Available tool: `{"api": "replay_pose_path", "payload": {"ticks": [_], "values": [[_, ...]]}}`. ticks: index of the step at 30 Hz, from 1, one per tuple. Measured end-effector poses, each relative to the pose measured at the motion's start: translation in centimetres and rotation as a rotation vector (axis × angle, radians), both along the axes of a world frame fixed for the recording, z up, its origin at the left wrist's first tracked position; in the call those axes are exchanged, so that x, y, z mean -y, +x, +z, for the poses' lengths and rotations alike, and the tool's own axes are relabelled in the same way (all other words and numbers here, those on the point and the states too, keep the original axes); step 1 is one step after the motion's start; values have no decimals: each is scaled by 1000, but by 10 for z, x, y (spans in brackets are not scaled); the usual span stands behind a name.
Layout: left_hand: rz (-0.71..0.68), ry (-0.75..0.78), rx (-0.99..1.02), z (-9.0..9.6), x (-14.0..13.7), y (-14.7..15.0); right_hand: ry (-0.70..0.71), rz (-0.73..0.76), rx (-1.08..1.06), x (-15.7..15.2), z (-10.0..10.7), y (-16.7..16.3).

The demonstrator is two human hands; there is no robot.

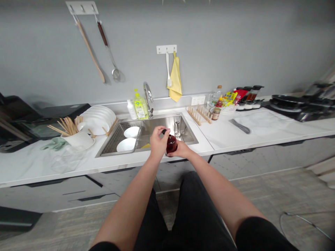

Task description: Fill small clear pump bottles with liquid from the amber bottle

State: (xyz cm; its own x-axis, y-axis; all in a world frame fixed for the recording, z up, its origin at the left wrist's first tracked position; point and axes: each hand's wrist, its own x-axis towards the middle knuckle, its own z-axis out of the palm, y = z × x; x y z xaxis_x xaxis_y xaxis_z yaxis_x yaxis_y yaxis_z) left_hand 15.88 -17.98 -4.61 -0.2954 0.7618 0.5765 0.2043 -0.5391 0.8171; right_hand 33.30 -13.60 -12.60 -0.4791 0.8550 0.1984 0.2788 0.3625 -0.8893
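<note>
At the front edge of the sink (192, 134), my right hand (181, 150) is wrapped round the body of a dark reddish-brown bottle (171, 144), upright or nearly so. Its neck appears uncovered. Pinched between the fingers of my left hand (157, 142) is a small black cap (164, 131), just above and to the left of the bottle's mouth. My left palm and part of the bottle's base are hidden. Behind my left hand, two white bowls (126, 144) sit in a wire rack (111, 140) over the sink's left side.
Behind the sink stand a tap (148, 97), a yellow-green soap bottle (140, 106) and a white bottle (131, 109). White plates (96, 116) and a chopstick holder (81, 139) are on the left. A wooden rack (200, 115), a jar (215, 113) and a hob (293, 104) lie right.
</note>
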Motion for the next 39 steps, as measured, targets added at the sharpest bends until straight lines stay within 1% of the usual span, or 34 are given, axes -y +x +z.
{"api": "replay_pose_path", "payload": {"ticks": [3,5,7,9,12,13,15,18,20,22,24,27,32,39], "values": [[33,33,45,7,10,-26,15,-1,-4,1,1,1],[94,10,60,5,20,-52,27,2,-21,1,1,2],[169,-52,68,-3,32,-84,31,0,-23,1,0,3],[237,-127,51,-18,45,-120,29,-6,0,1,-1,4],[353,-298,-3,-41,64,-181,49,-15,15,-1,-3,5],[411,-366,-42,-47,69,-203,57,-15,10,-1,-3,5],[542,-483,-193,-55,79,-250,61,-12,3,-2,-3,5],[757,-618,-425,-57,86,-319,45,-5,9,-2,-4,4],[872,-712,-563,-56,85,-355,32,-7,9,-2,-4,4],[917,-799,-661,-57,80,-382,25,-11,10,-2,-5,4],[915,-869,-719,-59,71,-397,23,-14,16,-3,-5,4],[912,-911,-757,-63,56,-408,20,-8,34,-2,-5,4],[940,-919,-758,-69,41,-414,20,-26,37,-2,-4,4],[983,-911,-740,-74,39,-412,-3,-12,12,-2,-3,3]]}}
